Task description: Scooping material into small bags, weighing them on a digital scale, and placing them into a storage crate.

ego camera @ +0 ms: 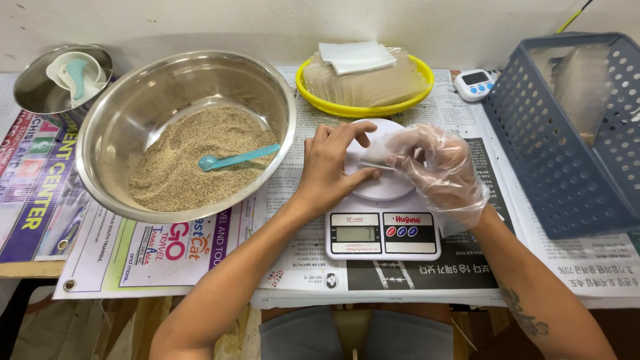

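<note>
A wooden table (27,269) carries spread newspaper sheets (573,260) and a printed banner (133,257); on these stand a steel bowl (113,140) of grain, a white kitchen scale (383,235), a yellow tray (365,107), a blue perforated basket (567,167), a small timer (475,85) and a steel lid (30,90).

At nine o'clock sits a steel bowl (133,113) of grain (193,157) with a teal spoon (237,159) lying in it. A lidded tin (61,83) stands at ten, a yellow tray (365,107) of brown packets (373,85) at twelve, a white timer (475,84) at one, a blue basket (567,167) at three.
</note>
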